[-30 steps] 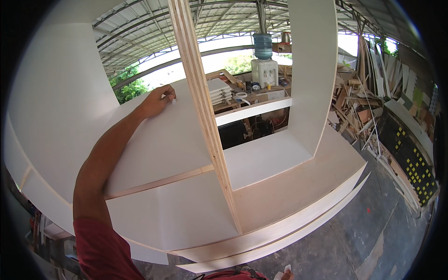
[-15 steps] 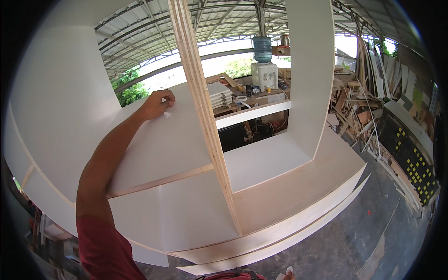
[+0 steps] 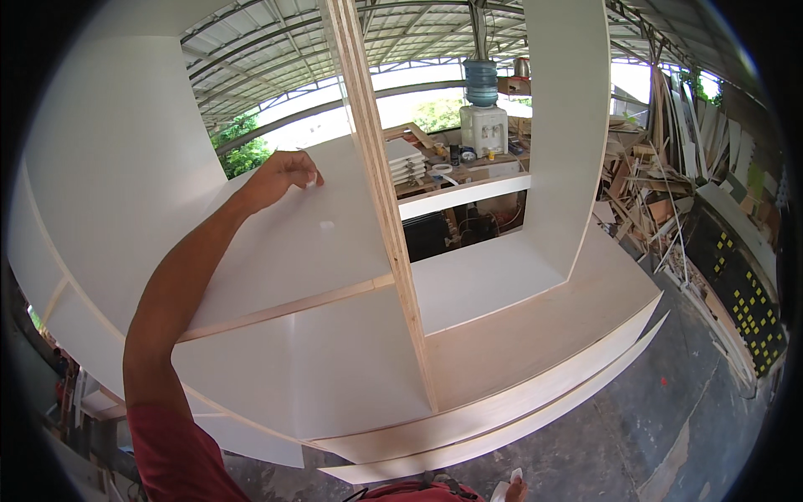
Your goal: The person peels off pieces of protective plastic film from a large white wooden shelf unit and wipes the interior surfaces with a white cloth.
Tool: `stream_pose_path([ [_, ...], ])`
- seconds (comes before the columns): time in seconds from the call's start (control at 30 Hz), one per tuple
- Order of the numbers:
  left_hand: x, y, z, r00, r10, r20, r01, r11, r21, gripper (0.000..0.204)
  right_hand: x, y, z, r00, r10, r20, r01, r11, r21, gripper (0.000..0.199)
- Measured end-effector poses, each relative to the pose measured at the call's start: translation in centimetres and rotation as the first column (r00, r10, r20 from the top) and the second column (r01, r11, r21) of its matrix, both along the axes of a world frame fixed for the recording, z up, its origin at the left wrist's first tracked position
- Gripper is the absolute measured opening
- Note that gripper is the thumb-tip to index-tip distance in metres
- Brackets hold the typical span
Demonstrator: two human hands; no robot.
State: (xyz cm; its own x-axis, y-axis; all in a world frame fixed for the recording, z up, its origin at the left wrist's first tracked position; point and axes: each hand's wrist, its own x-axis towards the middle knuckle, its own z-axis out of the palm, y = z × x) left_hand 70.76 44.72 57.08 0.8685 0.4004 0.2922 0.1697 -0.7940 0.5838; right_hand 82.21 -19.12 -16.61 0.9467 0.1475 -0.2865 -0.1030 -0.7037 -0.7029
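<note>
— Behind the big white cabinet, what shows?
— Open workshop roof, a water dispenser, stacked timber offcuts.
— And the hands?
— Left hand rests on the cabinet's white shelf panel, fingers curled, pinching a small white piece. Right hand barely shows at the bottom edge; its grip can't be told.

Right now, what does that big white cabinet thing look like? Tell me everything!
The white cabinet is a large open shelf unit made of flat white boards with pale, layered plywood edges. A tall upright divider splits it into open compartments, and a shelf runs across the left part. It has no back, so the workshop shows through. The person's left hand rests on the shelf, with something small and white at the fingertips.
</note>
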Motion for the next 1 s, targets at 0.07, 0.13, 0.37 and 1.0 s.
stream_pose_path([
  [0.07,0.3,-0.5,0.7,0.994,0.108,0.014,-0.107,0.993,-0.058,0.010,-0.2,-0.2,0.0,1.000,-0.003,-0.004,0.003,1.000,-0.001,0.039],
  [0.13,0.3,0.0,1.2,0.978,0.206,0.023,-0.205,0.978,-0.028,0.014,0.1,0.1,0.1,1.000,0.002,-0.003,-0.002,1.000,0.007,0.039],
  [0.37,1.6,5.7,-1.4,0.987,0.154,0.041,-0.157,0.898,0.410,0.016,0.6,2.2,0.4,1.000,-0.008,-0.008,0.008,0.999,0.044,0.039],
  [1.0,2.3,7.5,-3.7,0.993,0.077,0.087,-0.103,0.930,0.352,0.020,-2.3,0.7,1.2,0.996,-0.058,-0.070,0.060,0.998,0.029,0.040],
])
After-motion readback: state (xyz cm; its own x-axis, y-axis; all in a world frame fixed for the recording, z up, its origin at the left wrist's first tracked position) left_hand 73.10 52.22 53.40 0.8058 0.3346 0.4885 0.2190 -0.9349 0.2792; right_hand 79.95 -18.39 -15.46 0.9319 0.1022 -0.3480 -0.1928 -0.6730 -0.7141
